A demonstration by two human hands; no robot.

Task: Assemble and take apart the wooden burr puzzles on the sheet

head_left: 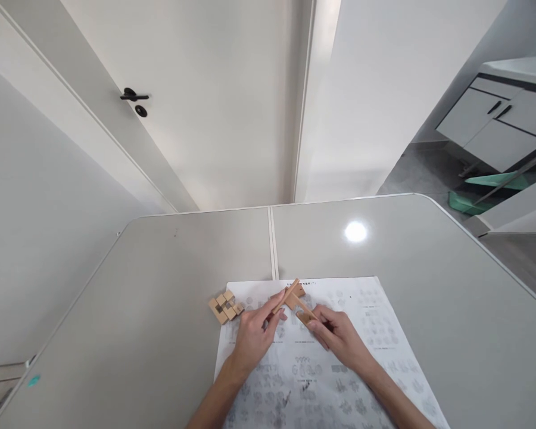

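Wooden pieces (pixel 288 294) in hands (pixel 252 329), printed sheet (pixel 379 330), title (pixel 309 283) perhaps “…(二)”

The left hand (pixel 254 330) pinches a wooden stick (pixel 286 295), tilted up to the right. The right hand (pixel 339 333) grips a wooden strip (pixel 307 308) that slants toward the stick. Both work above a printed sheet (pixel 330 393) of faint small figures, lying on a grey table (pixel 161 298) with a pale seam (pixel 273 244). A cluster of wooden blocks (pixel 224 307) sits at the sheet's upper left corner. Beyond stand a white door (pixel 227 89) with a black handle (pixel 131 95) and, far right, a white cabinet (pixel 486 119).
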